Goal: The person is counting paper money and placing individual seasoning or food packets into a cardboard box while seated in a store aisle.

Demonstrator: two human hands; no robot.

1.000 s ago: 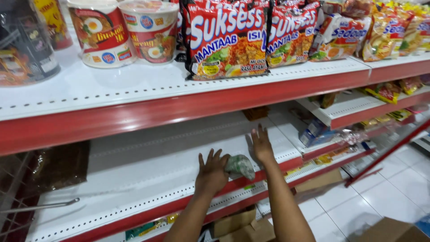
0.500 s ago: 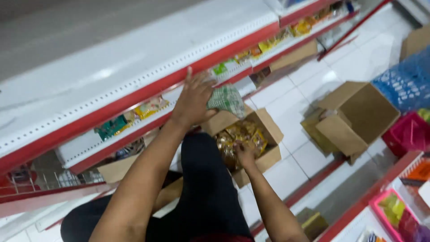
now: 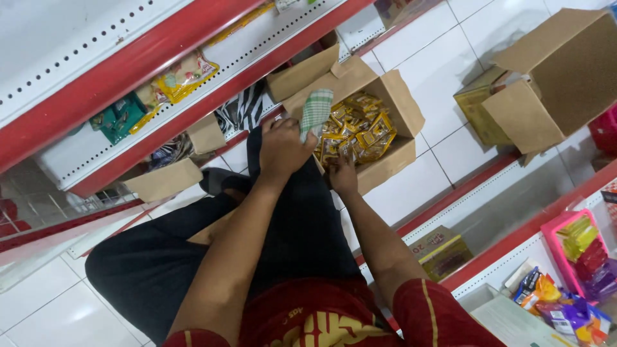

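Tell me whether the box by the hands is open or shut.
Open: the cardboard box has its flaps spread, showing yellow packets inside.

Green checked cloth (image 3: 316, 110) upright over open carton (image 3: 402, 109) of yellow packets (image 3: 360, 132).

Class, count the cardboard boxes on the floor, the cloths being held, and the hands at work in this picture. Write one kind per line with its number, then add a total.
Open cardboard boxes: 2 (box of yellow packets, second box)
Green checked cloth: 1
Hands: 2 (left hand, right hand)
Total: 5

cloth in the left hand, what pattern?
Green-and-white check on the cloth, held by the left hand; head view.
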